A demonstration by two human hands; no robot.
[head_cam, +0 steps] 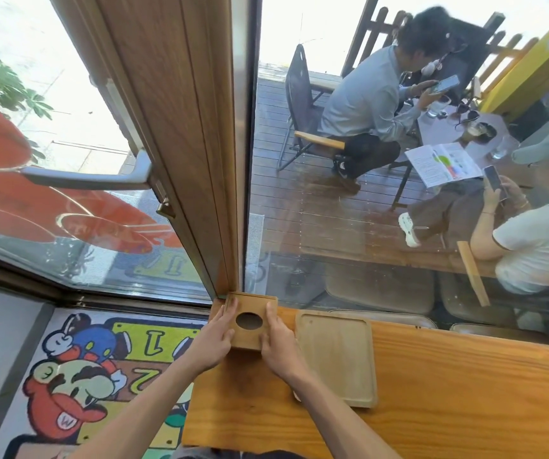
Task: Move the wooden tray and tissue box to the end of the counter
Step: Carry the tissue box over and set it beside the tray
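A square wooden tissue box (250, 304) with a dark oval hole in its top stands at the far left end of the wooden counter (448, 385), close to the window frame. My left hand (215, 339) presses on its left side and my right hand (276, 342) on its right side, so both hold it. Just to the right of the box, a shallow rectangular wooden tray (337, 356) with nothing in it lies flat on the counter. My right wrist covers the tray's near left corner.
A wooden door frame (180, 127) and glass window rise right behind the box. The counter's left edge drops to a floor with a cartoon rug (77, 376). Beyond the glass, people sit on a deck with chairs and a small table.
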